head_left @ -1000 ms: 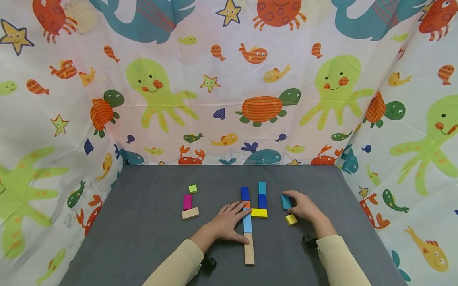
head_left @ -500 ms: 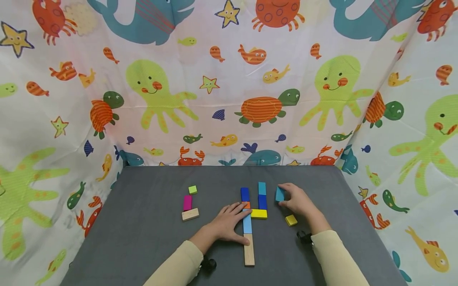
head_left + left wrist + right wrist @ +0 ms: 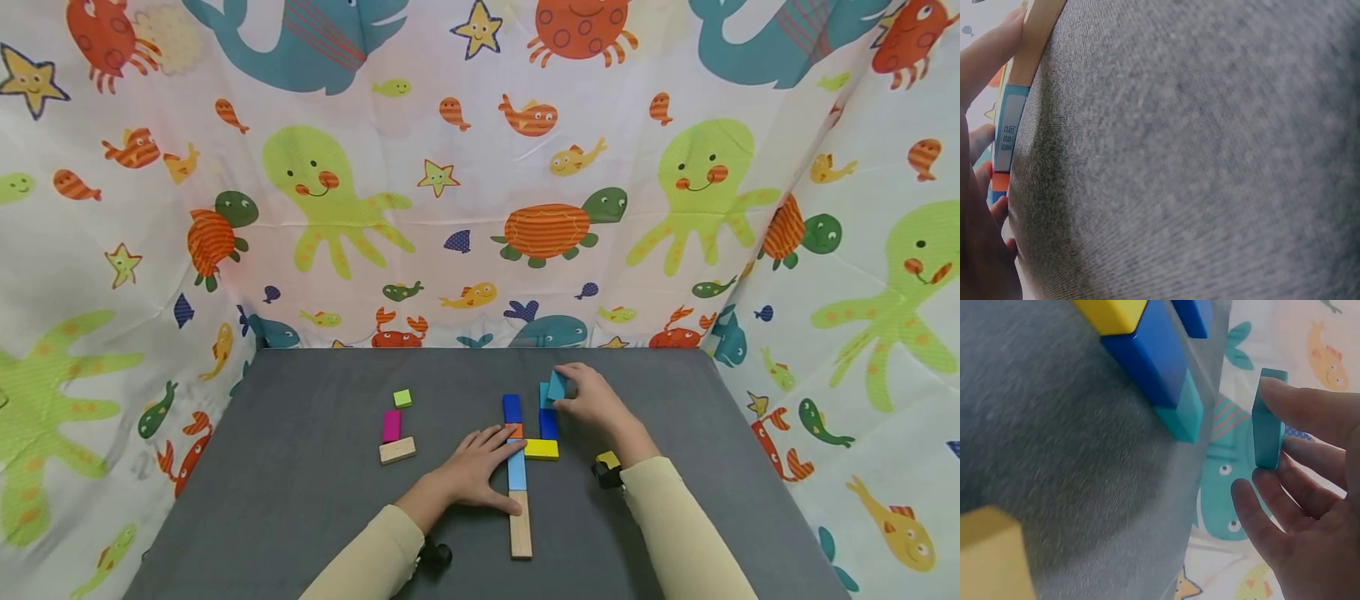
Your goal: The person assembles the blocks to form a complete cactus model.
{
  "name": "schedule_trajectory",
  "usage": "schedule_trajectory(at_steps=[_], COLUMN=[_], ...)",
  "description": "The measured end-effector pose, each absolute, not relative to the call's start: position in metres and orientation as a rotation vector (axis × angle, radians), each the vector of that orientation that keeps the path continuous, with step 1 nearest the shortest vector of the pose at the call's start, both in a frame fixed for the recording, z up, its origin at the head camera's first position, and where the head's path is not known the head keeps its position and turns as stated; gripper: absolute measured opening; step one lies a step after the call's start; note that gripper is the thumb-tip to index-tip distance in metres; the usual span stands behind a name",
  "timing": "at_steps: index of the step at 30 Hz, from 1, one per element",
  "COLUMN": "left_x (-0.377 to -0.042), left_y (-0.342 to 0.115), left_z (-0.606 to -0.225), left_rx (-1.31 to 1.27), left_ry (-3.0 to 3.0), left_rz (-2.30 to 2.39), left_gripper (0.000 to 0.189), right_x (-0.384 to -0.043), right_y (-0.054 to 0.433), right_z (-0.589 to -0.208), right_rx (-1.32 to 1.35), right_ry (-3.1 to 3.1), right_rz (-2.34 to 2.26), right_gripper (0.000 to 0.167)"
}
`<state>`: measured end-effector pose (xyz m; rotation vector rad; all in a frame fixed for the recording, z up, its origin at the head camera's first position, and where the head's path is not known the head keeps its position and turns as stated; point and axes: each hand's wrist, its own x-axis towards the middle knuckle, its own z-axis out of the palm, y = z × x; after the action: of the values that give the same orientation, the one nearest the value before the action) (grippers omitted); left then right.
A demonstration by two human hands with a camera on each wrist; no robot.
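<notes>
My left hand (image 3: 468,468) lies spread over a column of blocks, its thumb at the wooden block (image 3: 521,537) and its fingers over the light blue block (image 3: 517,473) and orange block (image 3: 514,431). A dark blue block (image 3: 512,407) tops that column. Branching off to the right is a yellow block (image 3: 542,450), then another dark blue block (image 3: 549,426) and a light teal block (image 3: 544,395). With thumb and fingertips, my right hand (image 3: 600,410) pinches a teal block (image 3: 1266,434), raised beside the light teal one, which it partly overlaps in the head view.
Under my right wrist lies a small yellow block (image 3: 607,459), partly hidden. Left of the column are a green cube (image 3: 402,398), a magenta block (image 3: 392,426) and a short wooden block (image 3: 397,451). A patterned sea-animal curtain (image 3: 457,317) borders the grey table (image 3: 300,500).
My right hand has lifted the teal block from the right side of the table and carried it left to the top of the branch. The left hand has stayed in place.
</notes>
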<state>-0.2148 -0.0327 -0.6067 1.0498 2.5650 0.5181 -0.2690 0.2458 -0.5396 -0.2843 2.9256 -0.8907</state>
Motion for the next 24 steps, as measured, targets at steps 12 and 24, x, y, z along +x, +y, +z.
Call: schedule_trajectory(at_steps=[12,24], left_x=[-0.219,-0.218], left_y=[-0.035,-0.034], left_z=[-0.618,-0.611], left_rx=[1.073,1.064], left_ry=[2.543,2.525], left_rz=[0.612,0.617], left_gripper=[0.106,0.107], right_x=[-0.289,-0.311], right_y=[0.228,0.199], right_z=[-0.548,-0.551], right_rx=[-0.296,-0.299], right_ry=[2.892,2.853], right_rz=[-0.929,-0.977], right_gripper=[0.064,0.066])
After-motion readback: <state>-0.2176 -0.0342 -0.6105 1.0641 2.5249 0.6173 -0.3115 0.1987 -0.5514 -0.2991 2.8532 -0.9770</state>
